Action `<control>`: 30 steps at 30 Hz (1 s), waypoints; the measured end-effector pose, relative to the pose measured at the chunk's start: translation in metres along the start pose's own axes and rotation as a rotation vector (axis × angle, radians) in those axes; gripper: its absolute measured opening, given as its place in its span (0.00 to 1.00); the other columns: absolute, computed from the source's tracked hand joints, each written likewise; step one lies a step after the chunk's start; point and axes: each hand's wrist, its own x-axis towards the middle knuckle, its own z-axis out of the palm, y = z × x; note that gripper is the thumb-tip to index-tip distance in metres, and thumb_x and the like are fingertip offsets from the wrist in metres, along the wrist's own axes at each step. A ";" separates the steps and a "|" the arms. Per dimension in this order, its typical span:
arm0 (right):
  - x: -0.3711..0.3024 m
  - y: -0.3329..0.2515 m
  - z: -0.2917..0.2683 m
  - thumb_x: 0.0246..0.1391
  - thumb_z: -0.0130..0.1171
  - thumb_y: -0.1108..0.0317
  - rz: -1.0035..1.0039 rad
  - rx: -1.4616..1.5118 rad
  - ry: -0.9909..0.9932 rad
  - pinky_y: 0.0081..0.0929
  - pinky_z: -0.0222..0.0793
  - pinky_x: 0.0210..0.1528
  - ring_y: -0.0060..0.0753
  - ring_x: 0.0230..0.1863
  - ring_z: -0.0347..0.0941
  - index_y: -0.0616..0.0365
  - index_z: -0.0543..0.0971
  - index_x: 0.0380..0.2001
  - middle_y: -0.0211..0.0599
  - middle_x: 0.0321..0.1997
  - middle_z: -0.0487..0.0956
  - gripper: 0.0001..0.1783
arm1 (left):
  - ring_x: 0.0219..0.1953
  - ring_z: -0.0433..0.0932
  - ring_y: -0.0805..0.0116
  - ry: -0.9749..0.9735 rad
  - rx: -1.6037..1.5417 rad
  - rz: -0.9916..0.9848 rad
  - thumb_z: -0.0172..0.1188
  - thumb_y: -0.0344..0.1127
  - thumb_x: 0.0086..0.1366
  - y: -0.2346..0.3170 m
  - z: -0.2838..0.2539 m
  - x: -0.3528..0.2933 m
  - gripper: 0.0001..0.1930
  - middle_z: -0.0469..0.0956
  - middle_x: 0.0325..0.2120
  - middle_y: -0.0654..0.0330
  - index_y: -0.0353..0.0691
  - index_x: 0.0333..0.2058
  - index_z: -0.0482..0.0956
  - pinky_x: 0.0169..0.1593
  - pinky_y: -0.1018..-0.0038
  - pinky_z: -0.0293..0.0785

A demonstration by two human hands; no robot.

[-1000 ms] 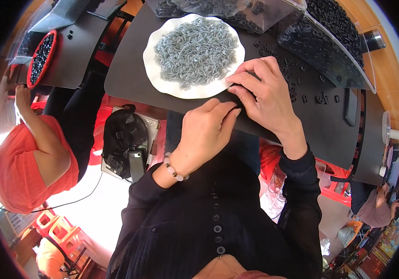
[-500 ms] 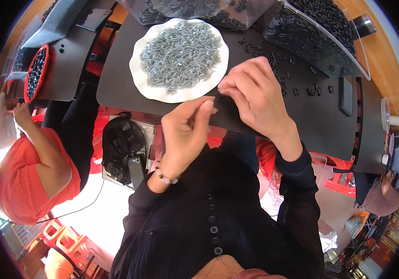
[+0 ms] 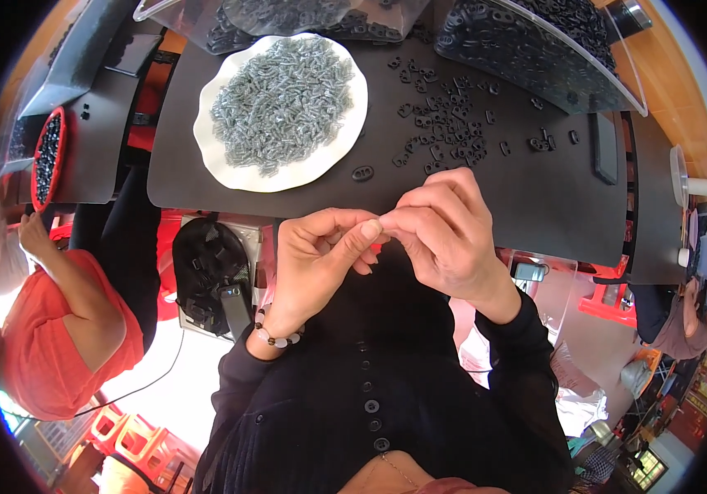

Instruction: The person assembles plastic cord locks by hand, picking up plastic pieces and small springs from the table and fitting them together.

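Note:
My left hand (image 3: 316, 255), a beaded bracelet at its wrist, is closed in a pinch. Its thumb and forefinger meet the pinched fingertips of my right hand (image 3: 448, 235) in front of the table's near edge. Whatever lies between the fingertips is hidden or too small to name. Just beyond the hands, one black oval two-hole piece (image 3: 362, 174) lies on the dark table (image 3: 304, 203). Left of it stands a white wavy-rimmed plate (image 3: 217, 169) heaped with small silvery springs (image 3: 283, 103). A loose spread of black two-hole pieces (image 3: 452, 128) lies beyond my right hand.
Clear bins of black parts (image 3: 526, 62) stand along the far side. A dark flat phone-like slab (image 3: 604, 148) lies at the table's right. At left, a person in red (image 3: 73, 329) sits by a red basket (image 3: 58, 136) of dark pieces. A black bag (image 3: 213, 272) rests below the table.
Both hands have drawn back toward me, off the table's edge, and their fingertips have come together. The black oval piece, partly covered by my right fingers before, now shows whole. The view has shifted slightly.

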 end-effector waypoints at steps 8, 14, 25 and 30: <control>0.004 0.010 -0.014 0.43 0.70 0.75 0.098 0.246 -0.114 0.30 0.68 0.35 0.36 0.32 0.71 0.55 0.83 0.33 0.31 0.29 0.79 0.11 | 0.26 0.78 0.80 -0.032 -0.066 -0.016 0.62 0.34 0.68 -0.004 0.001 0.002 0.10 0.82 0.27 0.61 0.32 0.38 0.81 0.28 0.84 0.75; 0.040 0.072 -0.031 0.54 0.62 0.67 0.312 -0.107 -0.244 0.36 0.69 0.37 0.43 0.32 0.72 0.54 0.82 0.35 0.37 0.29 0.81 0.07 | 0.26 0.78 0.80 0.053 -0.031 0.054 0.62 0.35 0.68 -0.004 0.000 -0.001 0.10 0.82 0.26 0.62 0.32 0.38 0.80 0.29 0.84 0.73; 0.067 0.111 0.002 0.52 0.64 0.62 0.332 -0.401 -0.219 0.38 0.73 0.38 0.43 0.36 0.76 0.51 0.82 0.30 0.32 0.27 0.82 0.06 | 0.27 0.76 0.83 0.055 0.012 0.101 0.61 0.32 0.68 -0.006 -0.004 -0.007 0.08 0.81 0.27 0.64 0.32 0.38 0.80 0.31 0.85 0.71; 0.070 0.108 0.008 0.51 0.65 0.64 0.337 -0.445 -0.243 0.32 0.70 0.41 0.38 0.34 0.76 0.53 0.81 0.33 0.30 0.29 0.84 0.07 | 0.27 0.75 0.84 0.054 0.022 0.095 0.61 0.31 0.68 -0.003 -0.001 -0.007 0.07 0.80 0.26 0.65 0.32 0.38 0.80 0.31 0.86 0.71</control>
